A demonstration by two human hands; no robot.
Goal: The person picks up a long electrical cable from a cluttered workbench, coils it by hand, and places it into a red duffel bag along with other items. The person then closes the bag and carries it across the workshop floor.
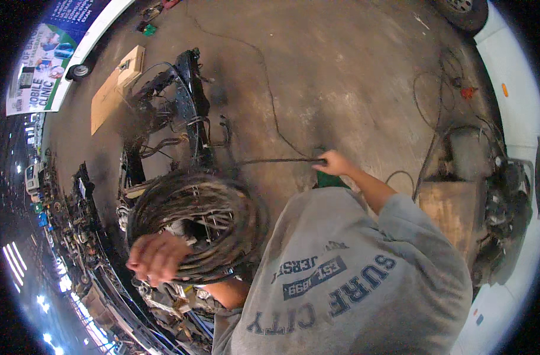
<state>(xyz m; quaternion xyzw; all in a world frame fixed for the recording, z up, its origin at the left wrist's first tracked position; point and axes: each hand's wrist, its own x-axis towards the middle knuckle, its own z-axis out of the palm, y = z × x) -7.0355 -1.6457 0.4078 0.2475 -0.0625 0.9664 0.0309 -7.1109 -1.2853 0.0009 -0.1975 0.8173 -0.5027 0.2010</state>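
A thick coil of dark cable [246, 222] hangs at my left side. My left hand [159, 258] is at its lower left rim, fingers curled and slightly blurred, and part of the left forearm is hidden behind the loops. Away to the right, my right hand [333, 163] is closed round a length of the same dark cable [276, 160], which stretches nearly straight from the coil. Beyond that fist a thin dark line [270, 89] winds over the floor toward the far side.
A black metal vehicle frame [190, 89] stands ahead left, beside a tan board [110, 97]. Jumbled metal parts [104, 260] line the left. On the right are loose cables [435, 112], a wooden board [447, 207] and a white vehicle [512, 89]. Concrete floor [341, 71] stretches ahead.
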